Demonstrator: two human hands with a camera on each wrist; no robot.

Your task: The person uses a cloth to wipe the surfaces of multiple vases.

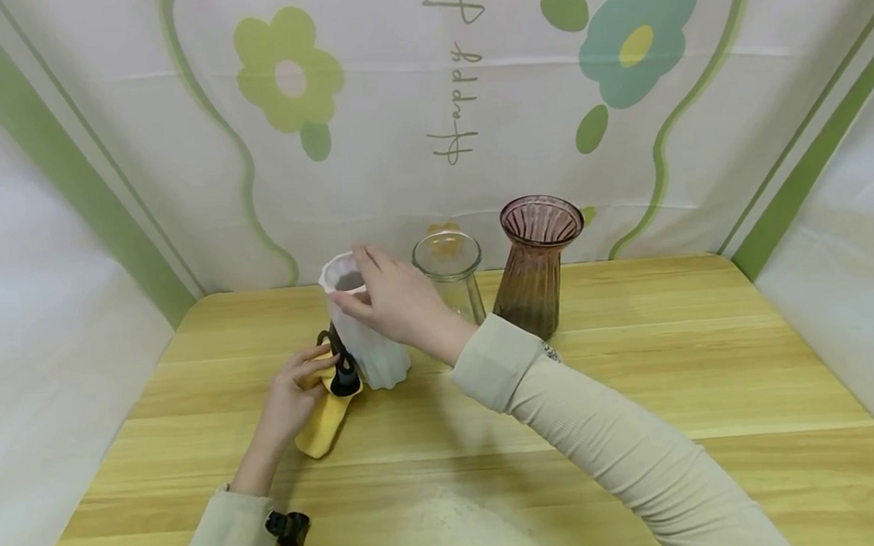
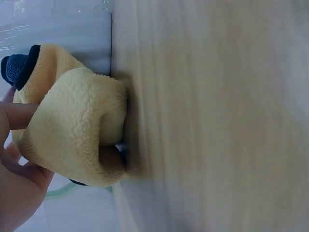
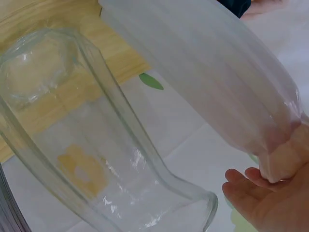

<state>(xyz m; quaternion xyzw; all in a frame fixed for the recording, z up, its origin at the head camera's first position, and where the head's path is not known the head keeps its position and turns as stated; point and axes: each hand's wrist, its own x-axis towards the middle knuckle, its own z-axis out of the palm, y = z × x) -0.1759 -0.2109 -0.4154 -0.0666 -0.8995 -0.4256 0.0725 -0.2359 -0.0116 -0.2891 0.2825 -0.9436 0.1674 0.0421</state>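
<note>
A white fluted vase point(image 1: 369, 344) stands at the left of a row of vases, and its pale side fills the top of the right wrist view. My right hand point(image 1: 401, 296) grips it at the rim, thumb on the near side and fingers reaching over the mouth. Close to the vase's left side, my left hand point(image 1: 294, 390) holds a yellow fleece cloth point(image 1: 326, 422) with a black trim and loop point(image 1: 345, 375). Up close in the left wrist view, the folded fleece point(image 2: 72, 121) touches the wooden surface, fingers pinching it from behind.
Just right of the white vase stands a clear glass vase point(image 1: 447, 256), partly behind my right wrist. Farther right is a purple-brown ribbed vase point(image 1: 535, 275) with a flared mouth. A flowered curtain point(image 1: 384, 143) borders the wooden table point(image 1: 712, 356) at the back.
</note>
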